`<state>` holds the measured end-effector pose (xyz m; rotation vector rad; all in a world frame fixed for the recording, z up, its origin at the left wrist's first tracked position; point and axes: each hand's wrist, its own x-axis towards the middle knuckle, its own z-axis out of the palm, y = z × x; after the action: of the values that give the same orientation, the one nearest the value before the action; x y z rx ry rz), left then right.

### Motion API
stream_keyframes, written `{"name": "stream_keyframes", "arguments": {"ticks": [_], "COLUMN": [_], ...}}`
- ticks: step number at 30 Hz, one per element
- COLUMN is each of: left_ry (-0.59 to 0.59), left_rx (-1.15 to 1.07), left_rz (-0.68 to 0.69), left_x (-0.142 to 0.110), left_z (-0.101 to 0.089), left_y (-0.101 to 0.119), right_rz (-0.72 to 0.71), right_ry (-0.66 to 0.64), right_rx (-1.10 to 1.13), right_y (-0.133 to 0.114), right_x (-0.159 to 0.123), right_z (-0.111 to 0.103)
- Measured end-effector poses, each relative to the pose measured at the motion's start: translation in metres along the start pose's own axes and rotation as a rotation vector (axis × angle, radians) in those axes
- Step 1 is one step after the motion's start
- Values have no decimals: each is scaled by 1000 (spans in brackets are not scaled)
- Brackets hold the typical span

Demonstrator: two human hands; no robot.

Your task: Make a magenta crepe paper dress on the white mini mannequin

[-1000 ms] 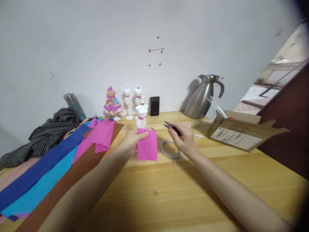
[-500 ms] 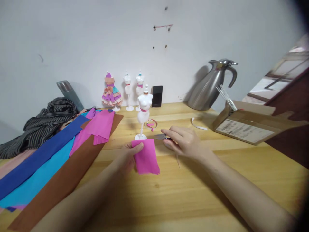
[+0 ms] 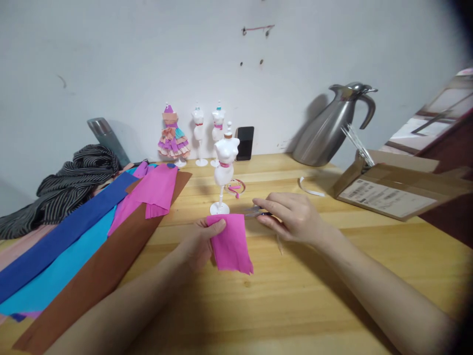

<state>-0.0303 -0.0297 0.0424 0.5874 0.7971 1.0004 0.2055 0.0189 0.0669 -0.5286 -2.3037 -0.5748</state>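
Note:
A piece of pink crepe paper [image 3: 232, 246] is pinched at its upper left by my left hand [image 3: 209, 239], thumb on top. My right hand [image 3: 288, 217] is closed around a pair of scissors [image 3: 254, 212]; their blades point left at the paper's upper right edge, and the handles are mostly hidden by my fingers. Whether the blades touch the paper I cannot tell. Just behind the paper stands a small white mannequin [image 3: 224, 165] with a brown band at its neck and a pink one at its waist. A ring-shaped pink item [image 3: 235, 187] lies beside it.
Coloured paper strips [image 3: 84, 246] and a striped black cloth [image 3: 76, 172] cover the left side. A dressed mannequin [image 3: 173, 135], two bare ones and a phone [image 3: 245, 144] stand by the wall. At right are a steel jug [image 3: 328, 130], a cardboard box [image 3: 388, 190] and a white strip [image 3: 308, 187].
The camera view has shifted slightly, so most things appear a little to the right and higher. Both hands keep their holds, and the scissor tips sit nearer the pink paper's upper right edge.

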Motion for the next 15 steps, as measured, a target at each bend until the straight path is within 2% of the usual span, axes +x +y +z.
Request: {"name": "stream_keyframes", "arguments": {"ticks": [10, 15], "left_ry": [9, -26], "left_rx": [-15, 14], "left_rz": [8, 20], "left_x": [1, 1], "left_z": [-1, -3], "left_y": [-2, -4], "right_rz": [-2, -16], "right_ry": [-22, -23], "right_rx": [-2, -12], "right_y": [2, -3], "right_x": [-3, 0], "right_z": [-2, 1]}}
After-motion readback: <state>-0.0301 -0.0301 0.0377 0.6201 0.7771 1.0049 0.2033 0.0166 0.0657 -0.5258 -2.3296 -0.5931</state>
